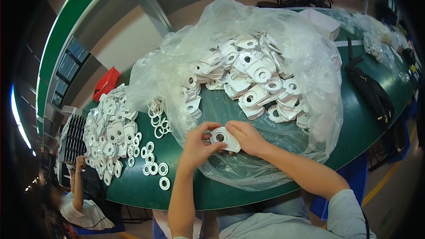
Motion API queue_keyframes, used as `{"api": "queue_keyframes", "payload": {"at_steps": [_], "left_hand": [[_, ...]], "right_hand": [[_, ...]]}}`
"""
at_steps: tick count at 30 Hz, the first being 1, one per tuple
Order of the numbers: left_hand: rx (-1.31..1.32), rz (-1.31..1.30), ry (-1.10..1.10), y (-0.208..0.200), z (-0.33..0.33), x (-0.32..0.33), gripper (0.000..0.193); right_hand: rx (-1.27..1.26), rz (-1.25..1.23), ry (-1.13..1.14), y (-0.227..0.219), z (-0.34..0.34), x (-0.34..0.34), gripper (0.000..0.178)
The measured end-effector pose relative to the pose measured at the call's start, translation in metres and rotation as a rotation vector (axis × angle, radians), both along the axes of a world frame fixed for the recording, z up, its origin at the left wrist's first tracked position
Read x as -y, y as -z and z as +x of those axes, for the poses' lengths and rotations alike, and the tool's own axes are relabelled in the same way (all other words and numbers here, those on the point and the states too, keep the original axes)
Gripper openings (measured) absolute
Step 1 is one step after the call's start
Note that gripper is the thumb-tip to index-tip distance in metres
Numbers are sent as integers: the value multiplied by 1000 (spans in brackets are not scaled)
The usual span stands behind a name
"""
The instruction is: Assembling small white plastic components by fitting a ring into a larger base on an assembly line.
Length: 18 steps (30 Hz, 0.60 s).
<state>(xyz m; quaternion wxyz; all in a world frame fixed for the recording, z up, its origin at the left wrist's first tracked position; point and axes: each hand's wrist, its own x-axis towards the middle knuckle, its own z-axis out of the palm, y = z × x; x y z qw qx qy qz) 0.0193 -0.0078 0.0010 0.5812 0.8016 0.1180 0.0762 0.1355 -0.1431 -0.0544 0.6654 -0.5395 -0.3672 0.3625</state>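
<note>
Just below the centre of the frame, both hands hold one white plastic part (225, 138), a flat plate with a round collar and a hole in it. Its long axis runs from upper left to lower right, with the holed, rounded end toward the left hand and the squarer end pointing down and right; the hole faces up toward the camera. The left hand (198, 144) pinches the rounded end, thumb on top and fingertips curled against the rim. The right hand (248, 137) grips the other end, its fingers pressed together over the upper edge and the thumb tucked beneath.

The part hovers over the near edge of a large clear plastic bag (310, 62) spread open on the green table (363, 124). A heap of identical white parts (252, 77) lies inside the bag in the upper middle. At left of the frame sits a second pile of parts (110, 128), with loose white rings (152, 163) scattered beside it. Another person's arm (79, 181) reaches up at lower left.
</note>
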Motion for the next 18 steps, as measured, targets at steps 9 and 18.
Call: {"api": "queue_keyframes", "payload": {"at_steps": [9,18], "left_hand": [[219,195,-187,10,2,4,16],[76,178,-731,-30,-110,-114,22]], "right_hand": [[157,-26,45,-8,-8,-3,24],[-153,-24,-79,-13,-2,6,37]]}}
